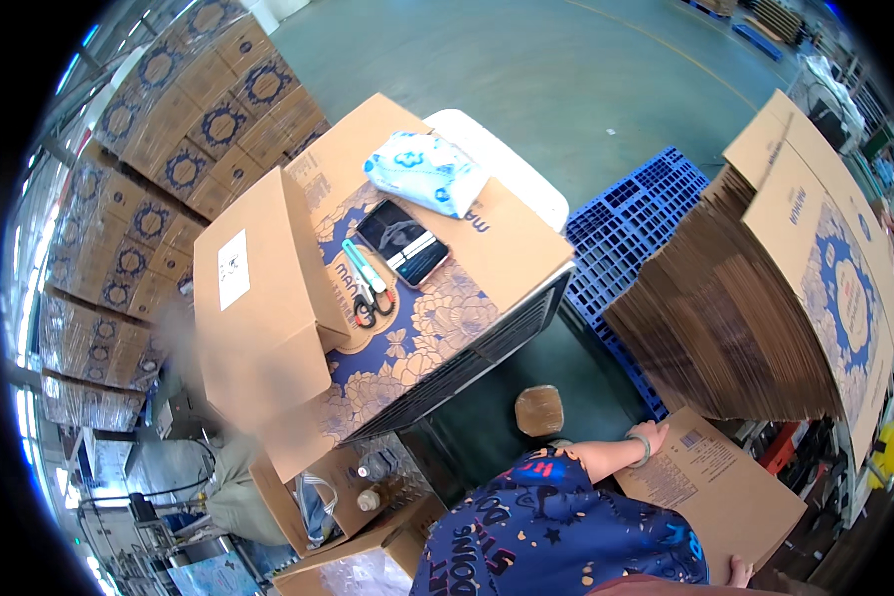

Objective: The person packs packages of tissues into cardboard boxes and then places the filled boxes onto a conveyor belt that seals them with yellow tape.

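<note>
In the lower right of the frame, a person's left hand, a bracelet at the wrist, grasps the upper edge of a brown carton, while the right hand touches its lower edge, too hidden to tell whether it grips. Just above stands a stack of flattened cartons, near a blue pallet. At centre, a phone, scissors and a blue-and-white packet lie on printed cardboard.
</note>
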A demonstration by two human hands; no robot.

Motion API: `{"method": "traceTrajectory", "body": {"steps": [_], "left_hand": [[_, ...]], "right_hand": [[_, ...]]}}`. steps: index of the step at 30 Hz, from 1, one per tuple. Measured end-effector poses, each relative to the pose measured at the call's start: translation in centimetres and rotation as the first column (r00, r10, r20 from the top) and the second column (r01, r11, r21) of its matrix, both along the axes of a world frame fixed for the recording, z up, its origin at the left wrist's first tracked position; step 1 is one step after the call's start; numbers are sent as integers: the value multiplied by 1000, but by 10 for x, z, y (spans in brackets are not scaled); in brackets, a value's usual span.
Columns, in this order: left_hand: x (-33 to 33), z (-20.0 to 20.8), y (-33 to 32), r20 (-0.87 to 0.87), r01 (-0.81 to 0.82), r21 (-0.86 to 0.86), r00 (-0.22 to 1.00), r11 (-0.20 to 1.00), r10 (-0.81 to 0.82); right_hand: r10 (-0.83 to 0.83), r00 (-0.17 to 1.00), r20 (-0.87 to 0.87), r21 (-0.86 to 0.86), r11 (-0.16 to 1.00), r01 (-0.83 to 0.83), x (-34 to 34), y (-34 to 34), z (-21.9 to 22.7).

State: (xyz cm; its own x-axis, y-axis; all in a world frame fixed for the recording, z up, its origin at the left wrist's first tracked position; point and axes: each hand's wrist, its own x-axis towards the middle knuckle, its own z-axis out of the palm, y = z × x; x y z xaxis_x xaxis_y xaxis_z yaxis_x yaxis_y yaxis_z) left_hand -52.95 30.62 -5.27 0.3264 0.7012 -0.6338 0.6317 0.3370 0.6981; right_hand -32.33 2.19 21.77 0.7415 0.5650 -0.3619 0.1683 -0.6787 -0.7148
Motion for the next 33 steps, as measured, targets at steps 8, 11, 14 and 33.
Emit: {"method": "traceTrajectory", "body": {"steps": [8, 11, 14, 33], "left_hand": [[59, 1, -58, -69, 248, 51, 967, 967, -244], [103, 16, -92, -112, 435, 79, 898, 897, -426], [144, 12, -126, -136, 520, 95, 852, 849, -506], [324, 125, -518, 456, 959, -282, 163, 32, -875]], "right_hand": [[-165, 984, -61, 100, 980, 170, 3, -115, -12], [-310, 944, -115, 187, 926, 328, -5, -169, -16], [-414, 886, -208, 315, 829, 462, -14, -218, -21], [-807, 585, 80, 115, 590, 799, -13, -347, -101]]}}
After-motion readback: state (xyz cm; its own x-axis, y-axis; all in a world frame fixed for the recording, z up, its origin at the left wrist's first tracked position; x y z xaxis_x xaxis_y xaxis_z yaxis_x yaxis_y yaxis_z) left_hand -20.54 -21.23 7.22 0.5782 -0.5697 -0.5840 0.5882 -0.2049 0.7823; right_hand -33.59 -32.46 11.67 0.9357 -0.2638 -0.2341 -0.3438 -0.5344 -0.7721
